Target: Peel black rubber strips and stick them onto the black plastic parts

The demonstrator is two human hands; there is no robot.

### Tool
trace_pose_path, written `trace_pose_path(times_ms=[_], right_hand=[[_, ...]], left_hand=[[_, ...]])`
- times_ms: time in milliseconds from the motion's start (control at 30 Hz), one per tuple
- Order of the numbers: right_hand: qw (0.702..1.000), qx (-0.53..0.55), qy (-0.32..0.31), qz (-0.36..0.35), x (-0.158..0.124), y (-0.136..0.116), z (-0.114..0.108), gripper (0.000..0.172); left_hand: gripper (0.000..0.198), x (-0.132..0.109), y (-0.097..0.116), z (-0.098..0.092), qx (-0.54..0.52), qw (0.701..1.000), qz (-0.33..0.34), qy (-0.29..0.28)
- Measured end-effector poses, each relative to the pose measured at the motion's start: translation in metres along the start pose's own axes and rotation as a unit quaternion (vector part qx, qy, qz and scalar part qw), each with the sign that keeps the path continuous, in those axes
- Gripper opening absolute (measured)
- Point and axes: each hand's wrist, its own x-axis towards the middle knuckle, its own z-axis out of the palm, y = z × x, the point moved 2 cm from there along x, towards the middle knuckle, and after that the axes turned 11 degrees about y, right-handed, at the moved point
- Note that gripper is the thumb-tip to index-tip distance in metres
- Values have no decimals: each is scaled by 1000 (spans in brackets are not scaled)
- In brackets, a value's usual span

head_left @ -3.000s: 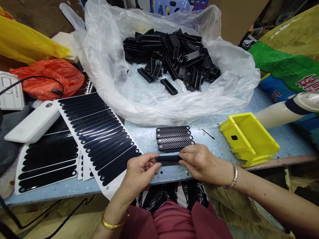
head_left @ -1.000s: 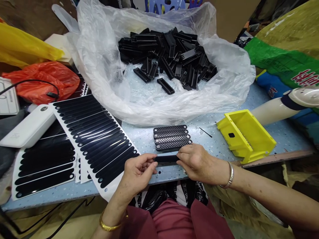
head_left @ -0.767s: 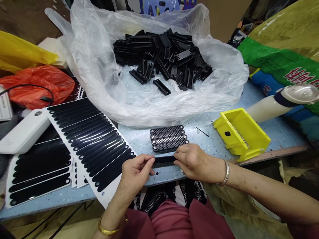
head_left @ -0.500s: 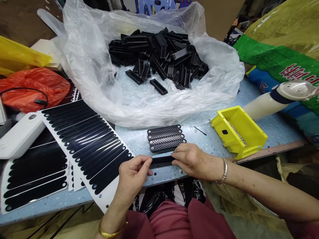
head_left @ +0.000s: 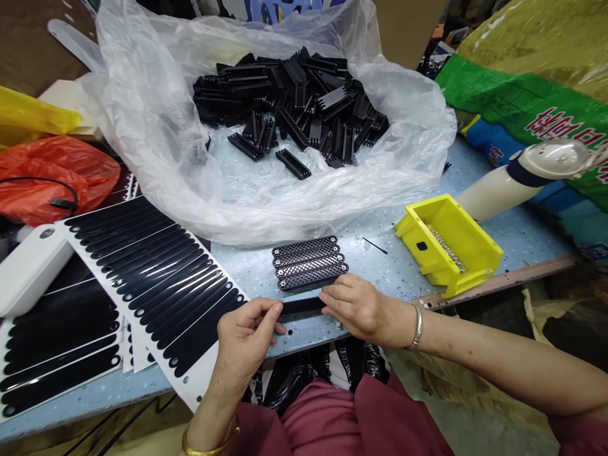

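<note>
Across the speckled blue table [head_left: 375,244], a slim matt black strip [head_left: 301,306] lies level between the hands, near the table's front edge. The left hand [head_left: 244,339] pinches one end between thumb and fingers, and the right hand [head_left: 358,310] presses its fingertips [head_left: 330,293] onto the other end, so the hands are apart with the strip spanning the gap. Just beyond it, four black lattice-textured bars [head_left: 310,263] lie side by side. To the left spreads a white backing sheet [head_left: 190,380] carrying glossy black oblong strips with round holes at their ends. Farther back, a crumpled clear polythene bag [head_left: 156,152] holds a heap of ribbed black plastic parts [head_left: 289,107], and a yellow plastic tray [head_left: 449,244] sits to the right.
</note>
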Motion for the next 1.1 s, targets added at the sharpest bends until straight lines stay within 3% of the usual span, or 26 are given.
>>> trace_pose_path(times_ms=[267,433,700,933,1100], right_hand=[[989,118,32,83,4,10,-2,12],[984,133,54,104,2,13,0,12],[996,49,68,21,-1,4,1,15],[981,134,101,96,-3,12,3,16],[995,53,70,36,-6,6,5,17]], left_hand=[[21,1,1,-1,1,1000,7,-6],[21,1,-2,-2,1,1000,12,-12],[21,2,-7,-2,-5,1000,12,-16],[22,3,-5,-3,-3,1000,6,-22],[24,3,1,-1,-4,1000,2,-17]])
